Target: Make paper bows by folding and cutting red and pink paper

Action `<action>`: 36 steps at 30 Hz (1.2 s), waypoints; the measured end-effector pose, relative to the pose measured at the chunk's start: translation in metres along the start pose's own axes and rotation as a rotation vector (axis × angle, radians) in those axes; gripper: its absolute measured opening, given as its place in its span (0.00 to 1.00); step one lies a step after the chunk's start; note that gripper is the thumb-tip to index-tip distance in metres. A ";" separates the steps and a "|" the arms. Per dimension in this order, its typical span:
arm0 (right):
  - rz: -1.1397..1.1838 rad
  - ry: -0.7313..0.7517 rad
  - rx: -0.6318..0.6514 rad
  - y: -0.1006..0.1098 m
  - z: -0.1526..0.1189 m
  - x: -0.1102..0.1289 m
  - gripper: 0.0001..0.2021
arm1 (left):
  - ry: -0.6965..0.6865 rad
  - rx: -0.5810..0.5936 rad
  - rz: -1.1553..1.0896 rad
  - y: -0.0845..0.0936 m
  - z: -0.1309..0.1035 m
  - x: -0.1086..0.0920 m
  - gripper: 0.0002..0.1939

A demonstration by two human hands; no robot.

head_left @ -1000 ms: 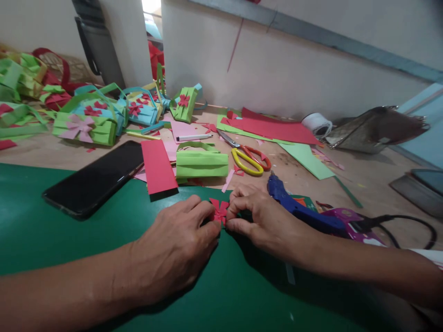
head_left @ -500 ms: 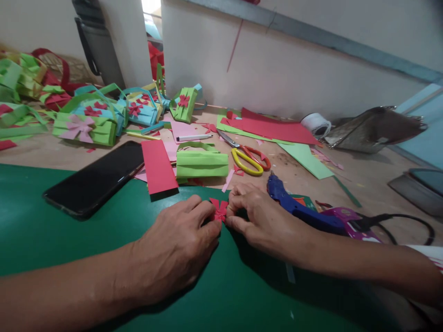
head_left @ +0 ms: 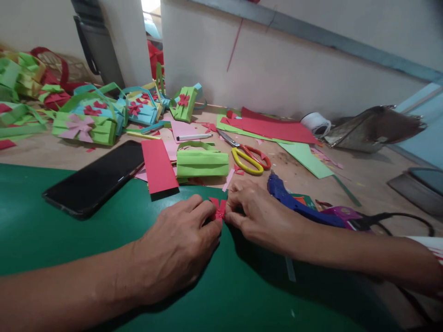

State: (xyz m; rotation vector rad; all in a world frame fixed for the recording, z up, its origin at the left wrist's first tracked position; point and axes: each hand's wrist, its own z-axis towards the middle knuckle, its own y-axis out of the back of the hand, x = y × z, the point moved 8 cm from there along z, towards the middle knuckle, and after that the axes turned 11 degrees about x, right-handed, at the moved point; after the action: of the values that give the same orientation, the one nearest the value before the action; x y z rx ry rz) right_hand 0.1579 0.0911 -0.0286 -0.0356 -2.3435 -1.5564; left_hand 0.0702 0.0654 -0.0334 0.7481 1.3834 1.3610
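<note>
A small red paper flower point(head_left: 218, 207) is pinched between my two hands, just above the green mat point(head_left: 114, 258). My left hand point(head_left: 183, 240) grips its left side with thumb and fingers closed. From the right, my right hand point(head_left: 254, 212) pinches the flower's other edge. The fingers hide part of the petals. Beyond my hands are a small green paper handbag point(head_left: 202, 163) and a folded red paper piece point(head_left: 159, 167). A blue glue gun point(head_left: 294, 203) lies beyond my right forearm.
A black phone point(head_left: 98, 177) lies at the left. Scissors point(head_left: 247, 154), a white pen point(head_left: 194, 137) and red paper sheets point(head_left: 277, 127) are spread behind. Several finished paper bags point(head_left: 86, 127) crowd the back left. A glue-gun cord point(head_left: 408, 216) loops at the right.
My right hand has shifted very slightly up and left at the flower. Both hands keep their pinch, and everything else stays in place.
</note>
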 end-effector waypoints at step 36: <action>-0.166 -0.040 0.047 0.005 0.011 0.007 0.10 | -0.011 0.010 0.003 -0.001 -0.001 -0.002 0.09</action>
State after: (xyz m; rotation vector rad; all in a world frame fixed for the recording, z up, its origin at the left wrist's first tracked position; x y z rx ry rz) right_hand 0.1494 0.1014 -0.0263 0.1437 -2.4686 -1.5875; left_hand 0.0702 0.0635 -0.0343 0.7631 1.3820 1.3517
